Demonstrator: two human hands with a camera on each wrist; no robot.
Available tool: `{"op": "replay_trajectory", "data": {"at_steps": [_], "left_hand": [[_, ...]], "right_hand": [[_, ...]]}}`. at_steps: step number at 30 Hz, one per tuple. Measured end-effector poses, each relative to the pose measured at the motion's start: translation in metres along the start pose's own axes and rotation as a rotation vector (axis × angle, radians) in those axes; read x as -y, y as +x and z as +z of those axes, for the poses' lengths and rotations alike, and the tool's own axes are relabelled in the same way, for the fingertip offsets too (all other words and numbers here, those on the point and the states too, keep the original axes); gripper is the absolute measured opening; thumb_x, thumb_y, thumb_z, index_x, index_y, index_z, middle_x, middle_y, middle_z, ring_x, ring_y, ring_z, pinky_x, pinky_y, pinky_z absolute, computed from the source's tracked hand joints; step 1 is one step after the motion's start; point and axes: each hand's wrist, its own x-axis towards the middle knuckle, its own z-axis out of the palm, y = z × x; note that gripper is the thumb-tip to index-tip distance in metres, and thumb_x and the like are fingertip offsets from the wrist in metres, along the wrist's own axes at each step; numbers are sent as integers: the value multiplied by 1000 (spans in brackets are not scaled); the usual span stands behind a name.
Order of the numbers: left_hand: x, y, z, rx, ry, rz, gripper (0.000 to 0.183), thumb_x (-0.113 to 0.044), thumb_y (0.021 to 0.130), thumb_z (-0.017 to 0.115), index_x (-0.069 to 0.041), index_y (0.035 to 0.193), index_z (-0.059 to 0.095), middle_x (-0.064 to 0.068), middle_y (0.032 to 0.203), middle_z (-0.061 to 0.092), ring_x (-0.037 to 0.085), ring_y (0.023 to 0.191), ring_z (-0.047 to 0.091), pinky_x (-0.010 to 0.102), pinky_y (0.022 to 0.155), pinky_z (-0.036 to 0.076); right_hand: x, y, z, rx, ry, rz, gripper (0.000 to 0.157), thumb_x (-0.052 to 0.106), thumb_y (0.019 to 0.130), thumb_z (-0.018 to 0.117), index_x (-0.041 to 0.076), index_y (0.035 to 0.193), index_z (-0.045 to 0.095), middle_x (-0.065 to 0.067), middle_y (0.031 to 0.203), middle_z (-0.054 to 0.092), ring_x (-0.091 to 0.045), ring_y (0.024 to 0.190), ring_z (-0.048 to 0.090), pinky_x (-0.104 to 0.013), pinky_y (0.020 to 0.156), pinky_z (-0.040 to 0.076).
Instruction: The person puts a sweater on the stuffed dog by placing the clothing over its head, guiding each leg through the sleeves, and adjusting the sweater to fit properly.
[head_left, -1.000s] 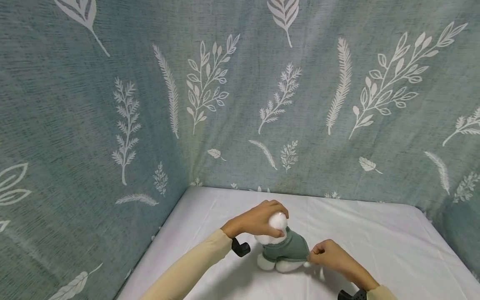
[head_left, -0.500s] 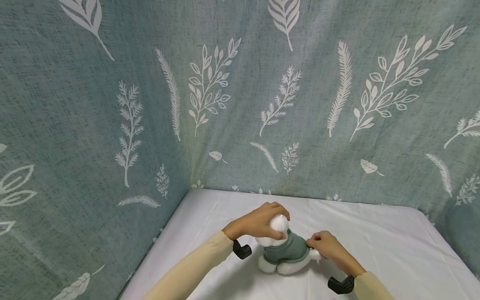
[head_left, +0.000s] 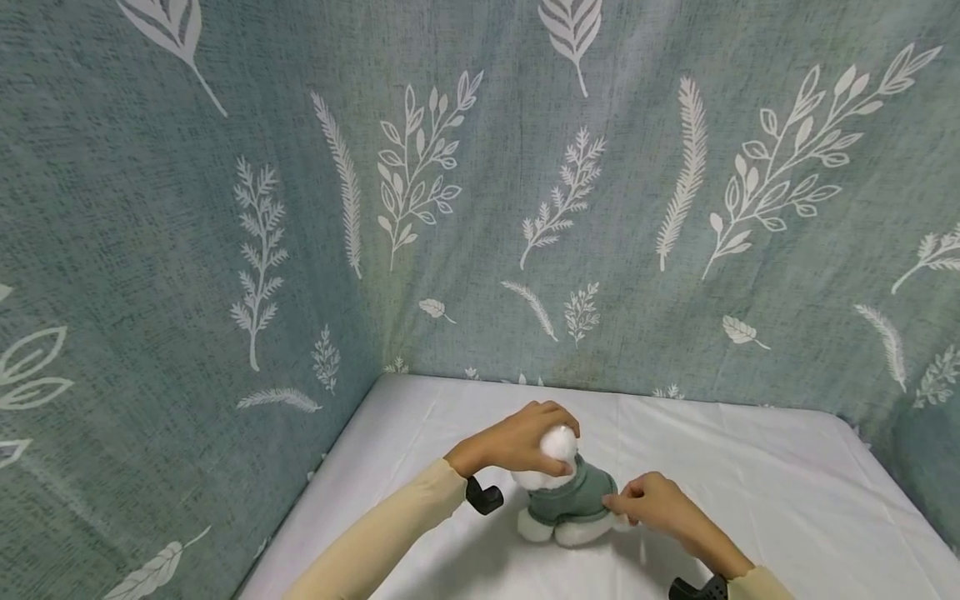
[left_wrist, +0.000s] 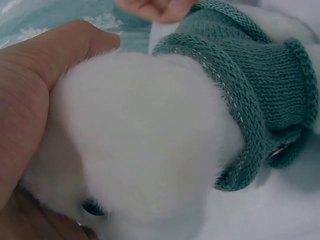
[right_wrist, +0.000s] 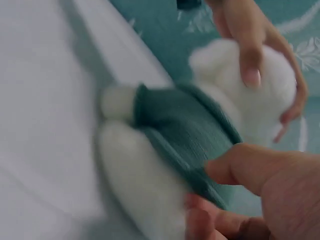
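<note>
A white plush animal (head_left: pixel 557 443) in a green knitted sweater (head_left: pixel 568 496) lies on the white cloth. My left hand (head_left: pixel 517 442) grips its fluffy head from above, with the fingers spread round it. One dark eye (left_wrist: pixel 93 207) shows low in the left wrist view; the rest of the face is hidden. At the toy's rear end, my right hand (head_left: pixel 663 508) pinches the sweater's lower hem between thumb and fingers. In the right wrist view the thumb lies on the knit, and a white leg (right_wrist: pixel 137 175) sticks out below the hem.
White cloth (head_left: pixel 750 467) covers the surface under the toy. Green curtains with pale leaf prints (head_left: pixel 480 208) stand behind it and at the left. A black wrist camera (head_left: pixel 483 497) is strapped to my left wrist.
My right hand went up along the sweater's back edge, then came down and slightly left onto the hem. The left hand has kept its hold on the head.
</note>
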Motion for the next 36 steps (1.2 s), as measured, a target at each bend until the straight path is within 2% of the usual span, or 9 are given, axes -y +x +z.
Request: {"op": "replay_trajectory", "data": {"at_steps": [2, 4, 11, 17, 23, 26, 31, 33, 36], "left_hand": [[0, 0, -1, 1, -3, -1, 44, -41, 89, 79, -28, 127, 63, -3, 136, 55, 16, 113, 49, 28, 79, 51], [1, 1, 0, 1, -7, 1, 45, -41, 89, 79, -27, 128, 63, -3, 136, 55, 16, 113, 49, 28, 79, 51], [4, 2, 1, -8, -11, 1, 45, -43, 88, 79, -29, 127, 62, -4, 136, 55, 15, 113, 49, 28, 80, 51], [4, 1, 1, -3, -28, 3, 44, -43, 88, 79, -30, 127, 62, -4, 135, 55, 16, 115, 49, 29, 80, 52], [4, 0, 1, 9, -73, 4, 47, -45, 91, 77, -28, 132, 60, -4, 137, 54, 14, 116, 50, 29, 82, 52], [8, 0, 0, -11, -187, -25, 47, -48, 98, 68, -27, 139, 56, -5, 139, 56, 12, 120, 55, 30, 90, 52], [24, -2, -4, -104, -527, -142, 43, -46, 111, 42, -20, 142, 57, -2, 142, 58, 16, 132, 54, 36, 108, 44], [33, -2, -4, -142, -622, -201, 45, -45, 112, 38, -17, 139, 60, 0, 139, 60, 20, 131, 55, 40, 106, 45], [49, -2, 0, -190, -696, -296, 41, -37, 113, 41, -11, 132, 66, 4, 128, 66, 22, 120, 61, 41, 97, 50]], "right_hand": [[1, -6, 4, 72, 37, 12, 39, 39, 94, 75, 6, 75, 73, -1, 64, 60, -11, 51, 36, -30, 53, 37], [0, -9, 11, 101, 79, 8, 40, 42, 94, 74, 5, 79, 77, -1, 65, 63, -9, 48, 33, -28, 51, 35], [-7, -12, 26, 40, 215, 6, 30, 29, 94, 75, 3, 79, 75, -2, 68, 66, -7, 45, 31, -25, 47, 32], [-18, -16, 29, 45, 195, 2, 26, 22, 91, 75, 3, 73, 70, -1, 64, 63, -7, 46, 33, -25, 48, 33], [-24, -16, 27, 43, 159, -4, 30, 27, 91, 76, 5, 72, 70, 2, 59, 59, -8, 46, 34, -25, 47, 34], [-20, -19, 25, 65, 140, -8, 33, 31, 93, 76, 5, 73, 71, 2, 60, 61, -8, 47, 36, -25, 47, 34], [-7, -24, 21, 134, 139, -35, 38, 39, 96, 72, 4, 81, 73, -2, 69, 68, -9, 48, 42, -25, 47, 34], [0, -24, 21, 148, 155, -48, 40, 42, 96, 72, 4, 85, 74, -3, 71, 69, -8, 46, 42, -24, 46, 35], [10, -22, 24, 136, 176, -64, 41, 44, 97, 71, 4, 90, 75, -4, 73, 70, -8, 44, 41, -24, 44, 35]]}}
